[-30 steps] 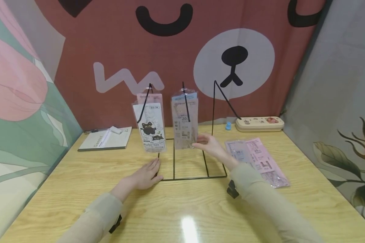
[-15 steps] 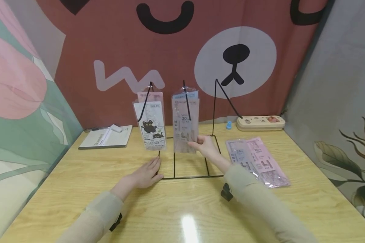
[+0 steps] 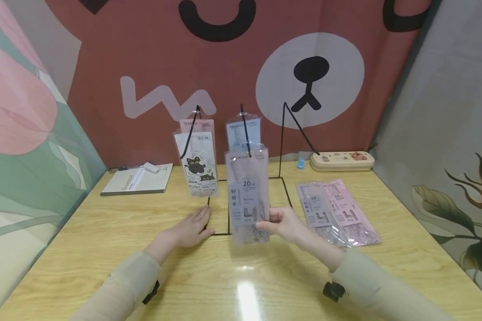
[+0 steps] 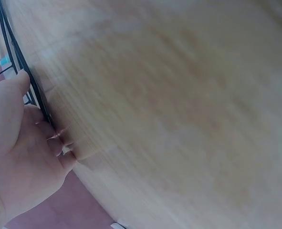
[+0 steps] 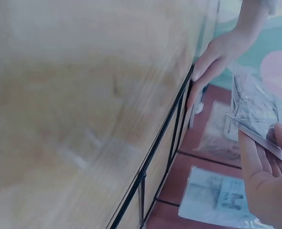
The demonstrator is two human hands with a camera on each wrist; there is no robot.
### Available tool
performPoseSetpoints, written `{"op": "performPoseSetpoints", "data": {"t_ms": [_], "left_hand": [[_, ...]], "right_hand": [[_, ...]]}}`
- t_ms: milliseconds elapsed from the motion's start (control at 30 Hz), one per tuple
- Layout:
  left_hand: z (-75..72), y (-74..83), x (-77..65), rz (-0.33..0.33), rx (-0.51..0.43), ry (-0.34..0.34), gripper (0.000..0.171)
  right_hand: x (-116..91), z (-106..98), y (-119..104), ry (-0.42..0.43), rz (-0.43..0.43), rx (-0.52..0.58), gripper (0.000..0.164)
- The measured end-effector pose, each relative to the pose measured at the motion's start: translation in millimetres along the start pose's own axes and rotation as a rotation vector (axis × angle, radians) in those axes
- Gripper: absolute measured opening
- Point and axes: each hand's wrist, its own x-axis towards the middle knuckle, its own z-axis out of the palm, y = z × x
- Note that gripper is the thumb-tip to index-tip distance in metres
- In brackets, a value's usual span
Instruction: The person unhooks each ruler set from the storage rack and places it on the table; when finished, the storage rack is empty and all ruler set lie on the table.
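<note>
My right hand (image 3: 284,225) pinches a pale purple ruler set in a clear bag (image 3: 247,187) by its lower right edge, thumb in front. The bag hangs upright, its top overlapping the tip of the middle hook on a black wire rack (image 3: 299,126). Behind it a blue ruler set (image 3: 236,133) hangs deeper on that hook. On the left hook hang a white ruler set with black cats (image 3: 198,167) and a pink packet (image 3: 205,125). My left hand (image 3: 190,228) rests with extended fingers at the rack base's front left corner; the left wrist view shows its fingers (image 4: 45,129) along the wire.
Two more bagged ruler sets, one greyish purple (image 3: 315,203) and one pink (image 3: 347,209), lie right of the rack. A cream pencil case (image 3: 341,162) and small blue object (image 3: 301,164) stand behind. A notebook (image 3: 148,183) with a pen and white object lies back left.
My right hand has drawn the pale purple ruler set forward and down along the middle hook to its tip, uncovering the blue one behind. My left hand stays on the rack base.
</note>
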Motion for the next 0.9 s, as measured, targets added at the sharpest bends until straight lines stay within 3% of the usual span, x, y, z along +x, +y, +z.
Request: {"op": "performPoseSetpoints", "data": {"t_ms": [333,567,733,900], "left_hand": [[0.9,0.7,-0.2,0.005,-0.003,0.000,0.067],[0.2,0.2,0.3,0.011,0.003,0.006,0.067],[-1.7,0.6,4.3,0.027,0.019,0.016,0.067],[-2.3,0.7,6.2,0.026,0.024,0.021,0.067]], "right_hand": [[-52.9,-6.9,-4.8,-0.087,-0.028,-0.038,0.034],[-79.8,-42.2,2.3,-0.164,-0.050,-0.095,0.032],[-95.4,-84.6,8.6,-0.035,0.045,-0.176,0.038],[-110.4,-147.0,12.3,0.147,0.193,-0.353,0.050]]}}
